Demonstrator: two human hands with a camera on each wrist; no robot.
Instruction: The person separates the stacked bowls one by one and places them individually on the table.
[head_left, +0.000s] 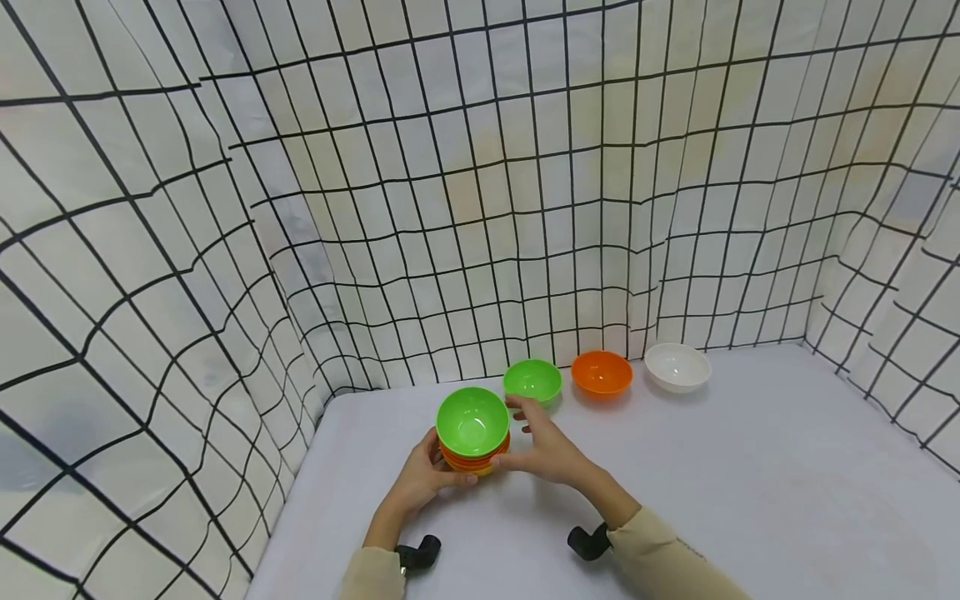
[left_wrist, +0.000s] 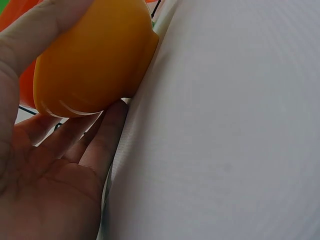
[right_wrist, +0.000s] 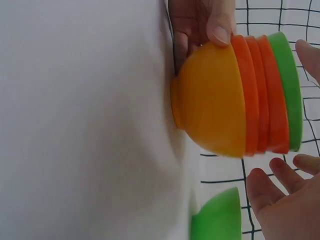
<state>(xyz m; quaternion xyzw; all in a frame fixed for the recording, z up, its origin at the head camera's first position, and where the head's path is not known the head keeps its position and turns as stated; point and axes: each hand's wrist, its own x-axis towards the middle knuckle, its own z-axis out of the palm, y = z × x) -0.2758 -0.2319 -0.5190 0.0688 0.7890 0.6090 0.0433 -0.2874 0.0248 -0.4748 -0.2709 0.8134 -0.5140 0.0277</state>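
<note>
A stack of nested bowls stands upright on the table, with a green bowl (head_left: 472, 422) on top. Beneath it several orange bowls (right_wrist: 257, 95) sit inside a yellow-orange bowl (right_wrist: 212, 100) at the bottom. My left hand (head_left: 422, 477) holds the stack from the left, its thumb (left_wrist: 42, 30) across the yellow-orange bowl's side and its fingers around the far side. My right hand (head_left: 546, 446) is at the stack's right side, thumb and fingers spread around it. A gap shows between its fingertips (right_wrist: 262, 187) and the bowls in the right wrist view.
Along the back of the white table (head_left: 787, 467) stand a single green bowl (head_left: 532, 380), an orange bowl (head_left: 602, 372) and a white bowl (head_left: 677, 367) in a row. A white sheet with a black grid (head_left: 480, 208) rises behind and at both sides.
</note>
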